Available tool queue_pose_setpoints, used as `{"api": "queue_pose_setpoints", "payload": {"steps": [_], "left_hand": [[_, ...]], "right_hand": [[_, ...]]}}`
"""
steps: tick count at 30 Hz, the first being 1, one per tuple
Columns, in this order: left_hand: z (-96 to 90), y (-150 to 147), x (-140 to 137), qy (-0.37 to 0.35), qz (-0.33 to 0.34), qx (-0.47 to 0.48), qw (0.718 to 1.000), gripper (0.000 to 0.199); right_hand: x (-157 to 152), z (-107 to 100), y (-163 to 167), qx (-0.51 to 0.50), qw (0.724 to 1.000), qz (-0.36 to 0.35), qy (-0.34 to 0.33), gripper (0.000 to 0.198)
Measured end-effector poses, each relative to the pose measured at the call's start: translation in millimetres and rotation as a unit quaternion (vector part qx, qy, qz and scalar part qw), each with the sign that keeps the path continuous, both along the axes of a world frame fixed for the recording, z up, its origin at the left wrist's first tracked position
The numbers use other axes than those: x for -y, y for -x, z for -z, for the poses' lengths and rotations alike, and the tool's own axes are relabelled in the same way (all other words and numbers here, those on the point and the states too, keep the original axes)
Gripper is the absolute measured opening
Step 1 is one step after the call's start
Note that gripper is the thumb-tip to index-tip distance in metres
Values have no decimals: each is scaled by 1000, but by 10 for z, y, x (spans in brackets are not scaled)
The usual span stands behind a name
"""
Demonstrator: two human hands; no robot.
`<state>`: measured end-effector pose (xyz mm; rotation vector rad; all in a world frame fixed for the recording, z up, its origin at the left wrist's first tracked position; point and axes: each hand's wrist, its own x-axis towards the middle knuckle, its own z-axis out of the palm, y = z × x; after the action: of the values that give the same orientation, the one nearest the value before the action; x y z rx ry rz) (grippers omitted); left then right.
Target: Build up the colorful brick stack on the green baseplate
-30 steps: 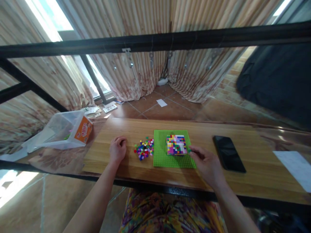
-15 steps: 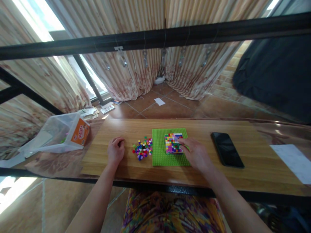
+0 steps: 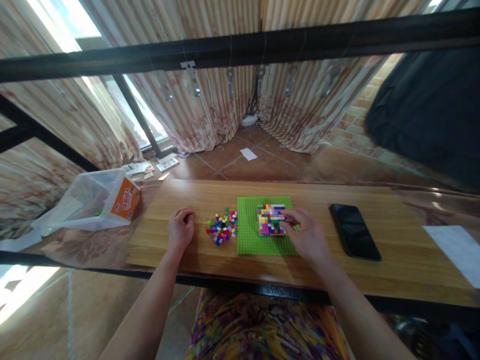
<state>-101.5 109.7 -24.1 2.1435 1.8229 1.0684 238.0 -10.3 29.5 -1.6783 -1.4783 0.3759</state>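
Observation:
A green studded baseplate (image 3: 247, 240) lies on the wooden board. On it sits a square block of small multicoloured building bricks (image 3: 268, 220). My right hand (image 3: 305, 234) is at the block's right edge, thumb and fingers pinched together. What is between those fingertips, if anything, is too small to make out. Left of the baseplate, loose bricks (image 3: 222, 227) lie in a scattered pile. My left hand (image 3: 180, 229) rests on the board to the left of that pile, its fingers curled in and nothing visible in them.
A black phone (image 3: 354, 231) lies right of my right hand, and a white paper sheet (image 3: 450, 250) is at the far right. A clear plastic bin (image 3: 93, 195) with an orange label stands at the left. A black metal bar (image 3: 240, 47) crosses beyond the wooden board (image 3: 210, 195).
My right hand has drawn back from over the middle of the brick block to its right edge, and its fingers have come together. My left hand stays in place. The camera view has shifted slightly.

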Motion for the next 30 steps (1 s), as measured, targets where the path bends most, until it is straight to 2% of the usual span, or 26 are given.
{"api": "queue_pose_setpoints", "payload": {"steps": [3,5,7,9,11,17,27,30], "left_hand": [[-3,-2,3,2,1,0,1000,22],[1,-1,1,3,-1,0,1000,21],[3,0,1,3,-2,1,1000,21],[2,-1,3,4,-1,2,1000,22],[-1,-3,6,5,-1,3,1000,22],[1,-2,14,3,-3,0,1000,21],[11,-10,-3,0,-5,2,1000,21],[11,-14,1,6,-6,5,1000,21]], "right_hand": [[-8,50,-7,-39,997,58,13,28],[-30,98,-11,-107,988,98,46,36],[-58,151,-5,-231,964,110,78,47],[-83,195,15,-354,926,93,89,52],[-99,219,44,-421,900,79,82,51],[-118,219,99,-472,873,101,70,47],[-78,235,90,-492,865,82,60,48],[24,266,35,-481,869,110,35,47]]}}
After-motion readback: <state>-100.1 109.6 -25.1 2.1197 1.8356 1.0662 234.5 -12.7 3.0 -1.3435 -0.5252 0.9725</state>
